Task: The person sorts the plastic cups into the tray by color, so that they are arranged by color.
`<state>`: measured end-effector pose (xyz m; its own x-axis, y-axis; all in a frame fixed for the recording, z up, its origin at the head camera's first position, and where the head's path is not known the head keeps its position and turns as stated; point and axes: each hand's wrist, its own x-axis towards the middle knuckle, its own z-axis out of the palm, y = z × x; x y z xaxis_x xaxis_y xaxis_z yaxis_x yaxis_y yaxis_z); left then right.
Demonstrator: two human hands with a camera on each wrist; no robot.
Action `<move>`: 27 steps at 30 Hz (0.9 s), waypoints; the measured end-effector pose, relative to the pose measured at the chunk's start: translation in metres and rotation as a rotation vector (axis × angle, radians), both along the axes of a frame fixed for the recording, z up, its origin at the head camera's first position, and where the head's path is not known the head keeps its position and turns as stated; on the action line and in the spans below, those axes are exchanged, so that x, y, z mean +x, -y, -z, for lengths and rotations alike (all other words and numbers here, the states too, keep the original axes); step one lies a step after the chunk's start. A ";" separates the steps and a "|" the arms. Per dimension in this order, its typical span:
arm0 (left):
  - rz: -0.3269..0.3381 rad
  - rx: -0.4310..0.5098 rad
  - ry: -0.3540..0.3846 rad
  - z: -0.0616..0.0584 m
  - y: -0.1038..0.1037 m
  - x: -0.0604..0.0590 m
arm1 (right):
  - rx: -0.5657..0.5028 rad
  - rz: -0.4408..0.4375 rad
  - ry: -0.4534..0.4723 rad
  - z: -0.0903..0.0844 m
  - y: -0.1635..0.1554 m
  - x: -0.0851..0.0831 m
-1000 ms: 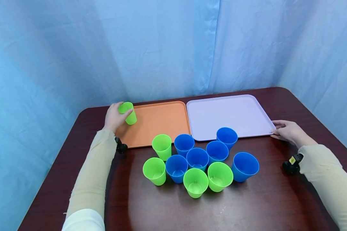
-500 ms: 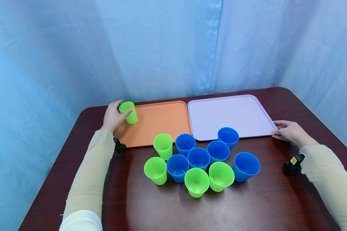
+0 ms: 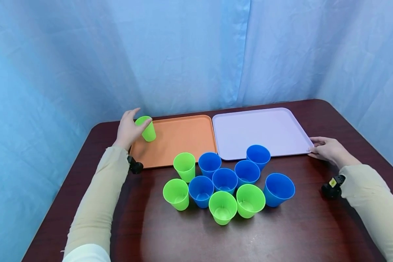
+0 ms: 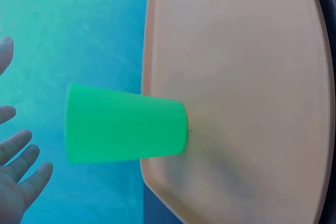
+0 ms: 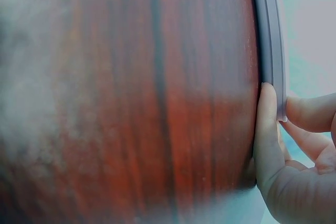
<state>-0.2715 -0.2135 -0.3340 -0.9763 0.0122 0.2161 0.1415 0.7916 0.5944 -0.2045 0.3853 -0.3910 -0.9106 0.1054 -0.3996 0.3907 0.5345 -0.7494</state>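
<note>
A green cup (image 3: 149, 130) stands upright at the far left corner of the orange tray (image 3: 183, 134). Around it, but apart from it, my left hand (image 3: 130, 127) has its thumb and fingers spread. The left wrist view shows a gap between those fingers (image 4: 25, 188) and the cup's rim. My right hand (image 3: 329, 149) pinches the near right corner of the lilac tray (image 3: 255, 131). In the right wrist view, its fingers lie on both sides of the tray edge (image 5: 273, 40).
In front of the trays several blue cups (image 3: 225, 180) and green cups (image 3: 222, 207) stand upright, close together, on the dark wooden table (image 3: 183, 240). Two of the blue ones are right by the lilac tray's near edge. A blue curtain (image 3: 190, 54) hangs behind the table.
My left hand has let go of the green cup, its fingers spreading and rising slightly off it. The cup stays in the orange tray's corner. My right hand keeps its place on the lilac tray.
</note>
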 end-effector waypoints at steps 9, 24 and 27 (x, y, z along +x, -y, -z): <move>0.067 -0.031 -0.049 -0.016 -0.007 0.012 | 0.019 0.007 -0.005 0.000 0.001 0.000; 0.183 -0.020 -0.075 -0.035 -0.020 0.033 | 0.005 0.007 -0.012 0.001 0.002 -0.002; 0.212 -0.010 -0.080 -0.038 -0.024 0.038 | -0.005 -0.001 -0.019 0.001 0.002 -0.003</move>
